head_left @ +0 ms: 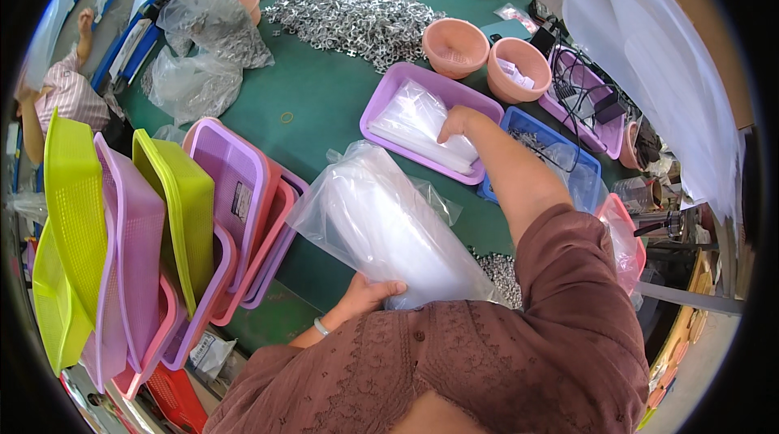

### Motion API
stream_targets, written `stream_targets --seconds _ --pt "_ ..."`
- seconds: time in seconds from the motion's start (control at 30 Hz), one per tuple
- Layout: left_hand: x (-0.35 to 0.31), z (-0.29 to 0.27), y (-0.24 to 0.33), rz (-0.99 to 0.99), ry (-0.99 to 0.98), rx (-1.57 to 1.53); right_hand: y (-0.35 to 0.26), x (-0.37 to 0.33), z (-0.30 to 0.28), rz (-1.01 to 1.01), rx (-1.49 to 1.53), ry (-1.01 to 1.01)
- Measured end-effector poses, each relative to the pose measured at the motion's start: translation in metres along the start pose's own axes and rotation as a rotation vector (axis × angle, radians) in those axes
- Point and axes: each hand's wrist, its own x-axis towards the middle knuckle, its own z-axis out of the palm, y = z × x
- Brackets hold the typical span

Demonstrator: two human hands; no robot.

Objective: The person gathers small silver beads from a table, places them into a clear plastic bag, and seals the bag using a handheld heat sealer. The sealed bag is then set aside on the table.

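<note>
A big clear plastic bag (381, 215) with a thick whitish stack inside lies slanted across the table's near edge, against my front. My left hand (369, 294) grips its lower left side, thumb on top and the other fingers mostly hidden. Beyond it is a purple basket (380, 92) with a pile of clear plastic bags (422, 122). My right hand (462, 122) reaches into this basket from the right, its bent fingers closed on the bags; the fingertips are partly hidden.
Stacked green, purple and pink baskets (174, 223) stand at left. Small metal parts (353, 20) are heaped at the back. Two orange pots (456, 46), a blue basket (513, 119) and a cable-filled purple basket (608, 138) are at right. Another person (77, 97) is at far left.
</note>
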Motion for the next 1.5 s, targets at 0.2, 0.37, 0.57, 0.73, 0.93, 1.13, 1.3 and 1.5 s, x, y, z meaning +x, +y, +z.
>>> stream_targets --seconds 0.2,0.37,0.57,0.73,0.93,1.13,1.3,1.5 --pt "-0.001 0.000 0.000 -0.001 0.008 -0.018 0.002 -0.007 0.001 -0.158 0.002 0.053" --pt "-0.002 0.007 0.008 0.024 0.005 -0.067 0.002 -0.032 -0.015 -0.366 0.056 0.146" --pt "-0.001 0.005 0.005 -0.001 -0.006 -0.093 0.025 -0.052 -0.065 -0.389 0.356 0.181" --pt "-0.001 0.004 0.002 -0.013 -0.013 -0.090 0.063 -0.050 -0.088 -0.348 0.870 0.101" --pt "0.007 0.019 0.013 0.027 -0.067 -0.095 0.078 -0.108 -0.110 -0.493 1.134 0.214" --pt "0.054 0.085 0.051 0.210 -0.013 -0.171 0.138 -0.131 -0.139 -0.534 1.176 0.454" --pt "0.142 0.125 0.055 0.238 0.145 -0.277 0.198 -0.120 -0.163 -0.608 1.304 0.698" --pt "0.206 0.131 0.069 -0.260 0.295 -0.214 0.235 -0.117 -0.163 -0.715 1.504 0.729"
